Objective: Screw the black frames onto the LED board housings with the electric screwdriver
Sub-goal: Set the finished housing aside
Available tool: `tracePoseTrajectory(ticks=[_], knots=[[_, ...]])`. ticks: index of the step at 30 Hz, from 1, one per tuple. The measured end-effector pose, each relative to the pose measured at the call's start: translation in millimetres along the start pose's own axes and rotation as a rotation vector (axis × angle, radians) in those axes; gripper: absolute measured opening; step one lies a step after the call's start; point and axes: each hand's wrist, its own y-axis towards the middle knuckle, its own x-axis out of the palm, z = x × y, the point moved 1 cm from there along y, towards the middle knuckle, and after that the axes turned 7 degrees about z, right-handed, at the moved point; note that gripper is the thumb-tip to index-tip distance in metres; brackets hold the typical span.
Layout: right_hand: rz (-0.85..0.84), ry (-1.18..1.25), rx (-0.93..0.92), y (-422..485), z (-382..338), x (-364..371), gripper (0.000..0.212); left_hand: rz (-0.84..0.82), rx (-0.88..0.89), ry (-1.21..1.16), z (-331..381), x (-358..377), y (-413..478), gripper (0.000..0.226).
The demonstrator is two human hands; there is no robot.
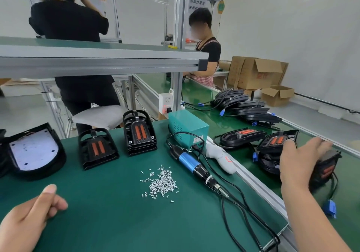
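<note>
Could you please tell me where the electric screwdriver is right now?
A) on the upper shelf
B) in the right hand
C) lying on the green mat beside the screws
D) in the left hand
C: the electric screwdriver lies untouched on the green mat, right of the screws.

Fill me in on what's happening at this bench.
The right hand grips a black lamp unit on the green conveyor, while the left hand rests idle on the workbench. The electric screwdriver lies untouched beside a pile of screws. An LED board housing and two stacks of black frames wait at the back.
</note>
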Motion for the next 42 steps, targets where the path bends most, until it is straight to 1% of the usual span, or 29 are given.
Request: tracePoseTrajectory(ticks=[2,4,7,10,15,18,20,22,25,28,31,33,38,42], knots=[[0.023,-0.038,-0.060,0,-1,-2,0.055,-0.029,0.051,0.054,-30,-9,18,0.085],[0.032,-0.032,-0.111,-2,-2,-4,0.060,-0.048,0.080,0.097,-37,-17,23,0.079],[0.018,0.028,-0.178,-14,-8,-7,0.064,-0.061,0.114,0.110,-13,-20,0,0.074],[-0.033,0.096,-0.219,-30,-21,-6,0.060,-0.033,0.124,0.042,25,-15,-30,0.074],[-0.217,0.166,-0.215,-73,-36,8,0.044,-0.028,0.161,0.012,38,-6,-39,0.051],[-0.343,0.215,-0.226,-107,-46,21,0.035,-0.025,0.166,0.034,36,-3,-38,0.047],[-0.451,0.234,-0.240,-132,-55,29,0.024,-0.027,0.178,0.059,35,2,-36,0.045],[-0.570,0.237,-0.297,-161,-67,39,0.014,-0.015,0.179,0.067,31,2,-33,0.044],[-0.718,0.248,-0.397,-196,-89,53,0.017,0.001,0.162,0.059,27,0,-29,0.044],[-0.838,0.253,-0.458,-223,-104,64,0.015,0.004,0.152,0.064,25,0,-28,0.046],[-0.942,0.254,-0.583,-253,-118,72,0.016,0.004,0.148,0.041,26,1,-29,0.059],[-1.013,0.250,-0.639,-274,-127,81,0.016,0.010,0.149,0.029,27,1,-28,0.062],[-1.106,0.262,-0.749,-328,-150,113,0.015,0.015,0.145,-0.002,27,0,-28,0.062],[-1.180,0.278,-0.763,-368,-169,147,0.011,0.030,0.136,-0.031,29,0,-29,0.061]])
